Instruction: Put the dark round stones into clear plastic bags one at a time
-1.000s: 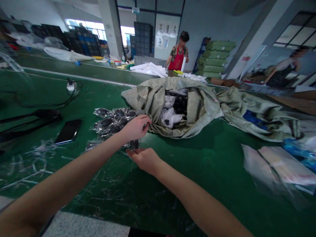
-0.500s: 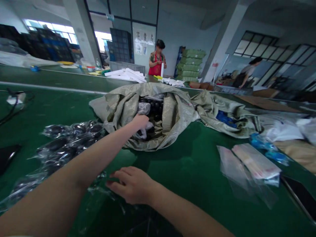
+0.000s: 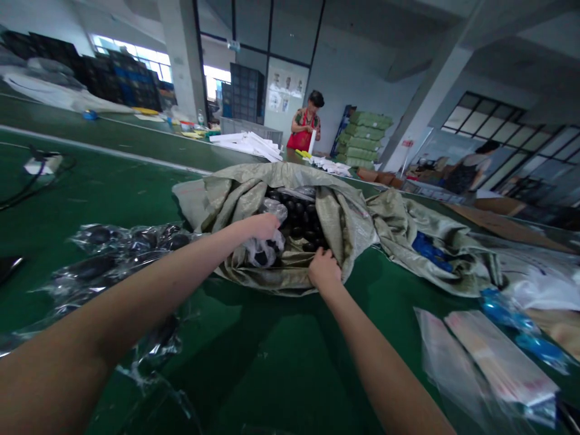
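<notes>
So the left hand is sitting right at the clear plastic bag inside the woven sack, nearer it than the right hand, though I'm not seeing whether either is actually gripping anything.

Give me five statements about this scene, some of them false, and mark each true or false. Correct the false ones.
1. The left hand is at a clear plastic bag in the woven sack. True.
2. The right hand holds a phone. False: it is at the sack's front edge.
3. Black round items show in the sack's opening. True.
4. A co-worker in a red apron stands at the far end of the bench. True.
5. The loose plastic bags lie on the floor. False: they lie on the green bench, left of the sack.
</notes>
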Tool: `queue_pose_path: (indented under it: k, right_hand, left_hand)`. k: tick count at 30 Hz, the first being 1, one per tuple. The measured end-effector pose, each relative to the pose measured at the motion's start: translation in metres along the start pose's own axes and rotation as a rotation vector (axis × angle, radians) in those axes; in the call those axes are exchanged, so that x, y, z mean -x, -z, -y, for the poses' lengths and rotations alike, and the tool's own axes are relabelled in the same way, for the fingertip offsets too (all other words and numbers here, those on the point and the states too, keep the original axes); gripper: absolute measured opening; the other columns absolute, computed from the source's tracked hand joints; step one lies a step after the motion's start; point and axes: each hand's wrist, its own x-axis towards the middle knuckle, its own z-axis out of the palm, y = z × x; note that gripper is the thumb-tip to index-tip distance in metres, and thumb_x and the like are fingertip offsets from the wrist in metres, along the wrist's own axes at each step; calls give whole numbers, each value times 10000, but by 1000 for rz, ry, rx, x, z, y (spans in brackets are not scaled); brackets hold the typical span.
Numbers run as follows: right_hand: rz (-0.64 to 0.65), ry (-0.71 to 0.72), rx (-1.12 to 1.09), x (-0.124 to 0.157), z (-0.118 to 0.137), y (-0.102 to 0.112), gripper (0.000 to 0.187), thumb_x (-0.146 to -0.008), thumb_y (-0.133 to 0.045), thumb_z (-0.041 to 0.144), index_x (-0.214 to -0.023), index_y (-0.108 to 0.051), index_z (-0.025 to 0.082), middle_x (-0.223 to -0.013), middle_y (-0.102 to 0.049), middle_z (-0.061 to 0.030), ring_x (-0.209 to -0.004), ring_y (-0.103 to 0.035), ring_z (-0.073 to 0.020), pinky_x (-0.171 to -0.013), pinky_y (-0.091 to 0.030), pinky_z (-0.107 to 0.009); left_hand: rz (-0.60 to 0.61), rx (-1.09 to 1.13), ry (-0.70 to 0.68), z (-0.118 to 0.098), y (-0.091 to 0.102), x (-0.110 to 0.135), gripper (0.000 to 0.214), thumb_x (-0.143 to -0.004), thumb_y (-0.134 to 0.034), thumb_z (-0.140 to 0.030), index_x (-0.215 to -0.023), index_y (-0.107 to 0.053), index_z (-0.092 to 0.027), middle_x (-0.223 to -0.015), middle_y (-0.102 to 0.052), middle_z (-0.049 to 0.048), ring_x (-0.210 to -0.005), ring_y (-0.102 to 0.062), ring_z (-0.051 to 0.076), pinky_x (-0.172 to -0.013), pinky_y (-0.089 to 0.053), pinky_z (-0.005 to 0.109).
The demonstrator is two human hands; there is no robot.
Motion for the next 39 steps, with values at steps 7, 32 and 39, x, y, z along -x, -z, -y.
queue_pose_path:
  k: [7, 32, 39]
  right_hand:
    - [-123, 189, 38, -42, 0, 11, 302, -907, -418, 173, -1132, -567, 37, -1102, -621, -225, -1052, -619, -286, -891, -471, -361]
    - [-172, 313, -247, -100, -33, 18, 335, -1002, -344, 316, -916, -638, 182, -945, -700, -65, -905, -630, -158, -857, -429, -252]
    - [-142, 339, -55, -97, -8, 12, 337, -967, -370, 196, -1053, -657, 43, -1090, -646, -236, -1092, -577, -288, -947, -423, -405]
  left_hand:
    - [202, 265, -196, -14, 27, -23, 530, -715, -642, -391, -1224, -634, -247, -1229, -674, -18, -1048, -626, 167, -883, -465, 195]
    - [186, 58, -111, -11, -17, -101, 568, -719, -522, -730, -867, -707, -214, -901, -736, 79, -825, -672, 248, -741, -487, 314]
    - [-274, 53, 121, 3, -20, -123, 593, -879, -450, -524, -1359, -481, -177, -1381, -536, 144, -1229, -534, 260, -1002, -410, 341]
